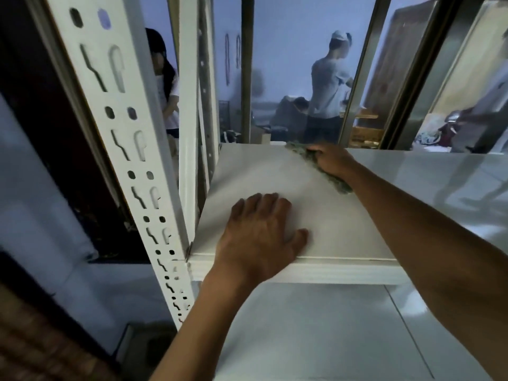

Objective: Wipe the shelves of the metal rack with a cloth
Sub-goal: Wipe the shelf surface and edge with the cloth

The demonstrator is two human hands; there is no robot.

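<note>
A white metal rack fills the view, with a flat white shelf (264,171) at chest height. My right hand (334,160) reaches to the shelf's far edge and presses a green cloth (305,158) flat against the surface, fingers over the cloth. My left hand (261,237) rests palm down, fingers spread, on the shelf's near front edge and holds nothing. A lower white shelf (316,334) shows beneath my arms.
A perforated white upright post (129,149) stands at the left front corner, another upright (188,111) behind it. Beyond the rack are glass panels with metal frames (357,86). Two people stand behind them: one at left (165,86), one at centre right (327,86).
</note>
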